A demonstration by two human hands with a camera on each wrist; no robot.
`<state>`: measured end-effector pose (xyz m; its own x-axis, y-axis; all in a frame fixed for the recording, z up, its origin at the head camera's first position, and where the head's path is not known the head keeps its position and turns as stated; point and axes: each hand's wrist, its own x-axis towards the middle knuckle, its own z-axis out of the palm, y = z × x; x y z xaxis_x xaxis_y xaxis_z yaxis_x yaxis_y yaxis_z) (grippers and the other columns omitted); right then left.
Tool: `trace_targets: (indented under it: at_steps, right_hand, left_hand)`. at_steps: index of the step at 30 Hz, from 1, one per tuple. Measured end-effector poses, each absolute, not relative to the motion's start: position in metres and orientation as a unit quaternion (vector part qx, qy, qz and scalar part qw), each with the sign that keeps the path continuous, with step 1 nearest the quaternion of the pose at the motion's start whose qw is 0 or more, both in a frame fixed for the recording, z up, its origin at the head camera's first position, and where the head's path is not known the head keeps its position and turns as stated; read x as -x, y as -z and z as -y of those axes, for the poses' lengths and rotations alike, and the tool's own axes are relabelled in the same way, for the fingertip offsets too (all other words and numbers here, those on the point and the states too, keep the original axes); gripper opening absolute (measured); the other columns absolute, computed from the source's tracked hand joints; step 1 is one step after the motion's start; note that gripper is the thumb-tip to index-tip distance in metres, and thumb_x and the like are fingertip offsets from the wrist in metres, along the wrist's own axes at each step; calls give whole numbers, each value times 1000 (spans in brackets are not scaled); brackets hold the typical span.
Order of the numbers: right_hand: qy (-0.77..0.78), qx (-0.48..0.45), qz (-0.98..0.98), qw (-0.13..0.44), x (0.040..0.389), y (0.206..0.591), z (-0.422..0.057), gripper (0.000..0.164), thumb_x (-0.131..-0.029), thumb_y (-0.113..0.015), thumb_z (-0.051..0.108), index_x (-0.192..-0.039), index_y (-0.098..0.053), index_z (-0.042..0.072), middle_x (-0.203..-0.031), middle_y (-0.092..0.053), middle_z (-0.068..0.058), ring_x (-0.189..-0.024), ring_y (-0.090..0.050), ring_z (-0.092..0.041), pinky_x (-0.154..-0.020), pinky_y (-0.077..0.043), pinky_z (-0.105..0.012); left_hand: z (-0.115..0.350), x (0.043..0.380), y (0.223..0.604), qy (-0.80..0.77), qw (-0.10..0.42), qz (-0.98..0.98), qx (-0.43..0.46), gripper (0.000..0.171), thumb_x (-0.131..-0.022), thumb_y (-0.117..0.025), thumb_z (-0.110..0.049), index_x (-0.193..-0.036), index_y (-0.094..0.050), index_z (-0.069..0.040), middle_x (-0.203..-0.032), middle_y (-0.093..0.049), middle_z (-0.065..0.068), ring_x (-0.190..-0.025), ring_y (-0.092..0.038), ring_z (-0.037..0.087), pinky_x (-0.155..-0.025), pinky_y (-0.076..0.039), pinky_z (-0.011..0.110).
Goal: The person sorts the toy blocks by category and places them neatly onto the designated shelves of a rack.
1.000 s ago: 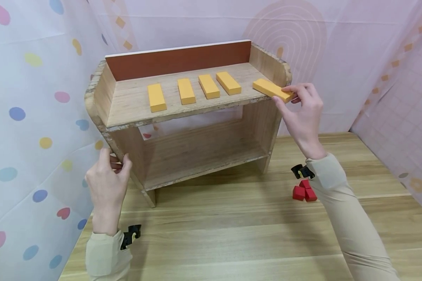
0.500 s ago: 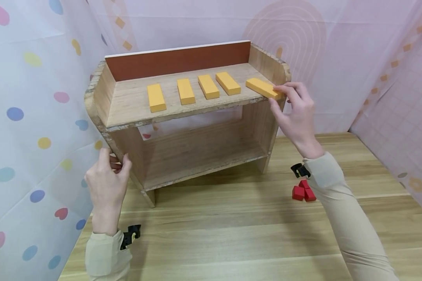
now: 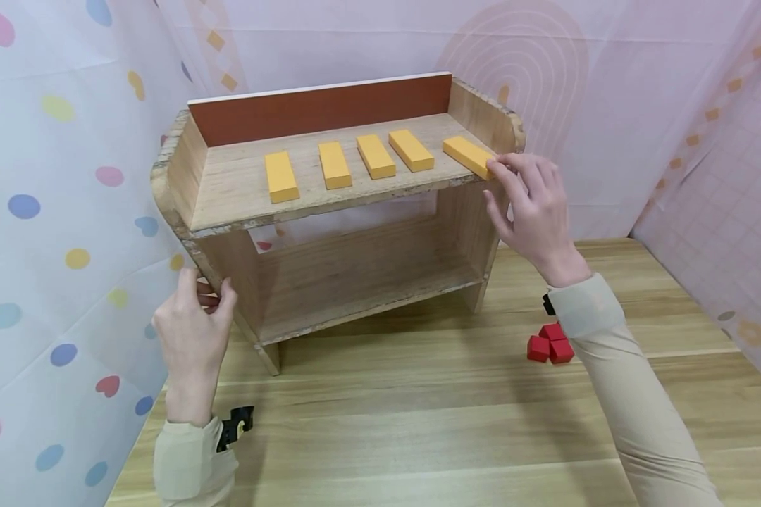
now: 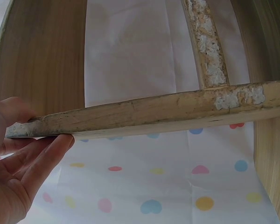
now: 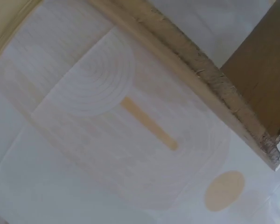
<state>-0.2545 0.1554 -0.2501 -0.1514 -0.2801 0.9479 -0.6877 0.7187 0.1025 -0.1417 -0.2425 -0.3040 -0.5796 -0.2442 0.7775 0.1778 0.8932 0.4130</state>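
A two-tier wooden shelf [image 3: 380, 271] stands on the table. My left hand [image 3: 193, 331] grips the edge of its left side panel; in the left wrist view the thumb lies on one face of the panel [image 4: 144, 112] and the fingers on the other. At the right end of the top board lies a yellow block [image 3: 466, 153], set slantwise. My right hand [image 3: 535, 211] touches that block's near end with its fingertips, the thumb standing apart below. Several more yellow blocks [image 3: 376, 156] lie spaced along the top. The right wrist view shows the shelf's side panel [image 5: 200, 70] but no hand.
Three red blocks [image 3: 550, 345] sit together on the wood-grain table [image 3: 380, 422], close to the right sleeve. A brown back strip [image 3: 330, 109] rises behind the top board. Patterned cloth [image 3: 63, 232] hangs on the left, behind and on the right.
The yellow block at the right has moved leftward and now lies on the top board. My right thumb has come away from it. The left hand keeps its grip on the shelf.
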Motion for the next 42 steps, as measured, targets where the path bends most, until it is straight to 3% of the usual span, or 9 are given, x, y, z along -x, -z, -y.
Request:
trace_targets:
  at_steps: [4, 12, 22, 34, 42]
  right_hand:
    - [-168, -345, 732, 563, 255, 249, -154, 30, -84, -59, 8, -111, -64, -3, -106, -62, -20, -99, -55, -37, -94, -41, -48]
    - [-138, -351, 773, 510, 256, 243, -150, 35, -89, -56, 17, -117, -62, -2, -112, -60, -20, -104, -53, -37, -94, -38, -50]
    - [-68, -331, 824, 454, 257, 236, -142, 44, -99, -44, 29, -129, -55, 0, -124, -55, -19, -114, -50, -39, -98, -36, -51]
    - [-120, -339, 821, 443, 254, 241, -142, 39, -95, -52, 19, -130, -55, 1, -128, -55, -19, -121, -50, -36, -104, -36, -47]
    - [-192, -366, 776, 476, 245, 256, -151, 30, -88, -59, 4, -117, -62, -2, -114, -62, -20, -103, -56, -36, -92, -42, -46]
  left_hand:
    - [242, 142, 304, 229, 458, 859, -20, 20, -86, -61, -12, -90, -55, 7, -70, -67, 24, -58, -66, 36, -60, -24, 1]
    - [243, 142, 304, 229, 460, 858, -20, 20, -86, -61, -12, -91, -55, 7, -69, -67, 24, -58, -66, 36, -60, -24, 0]
    - [243, 142, 304, 230, 459, 858, -20, 20, -86, -61, -12, -91, -55, 7, -70, -67, 24, -58, -66, 36, -60, -24, 0]
    - [243, 142, 305, 233, 461, 856, -18, 19, -86, -60, -12, -90, -55, 7, -69, -67, 24, -58, -66, 36, -61, -25, 0]
    - [243, 142, 304, 230, 463, 856, -18, 20, -86, -61, -12, -90, -55, 7, -70, -67, 24, -58, -66, 36, -60, -25, 1]
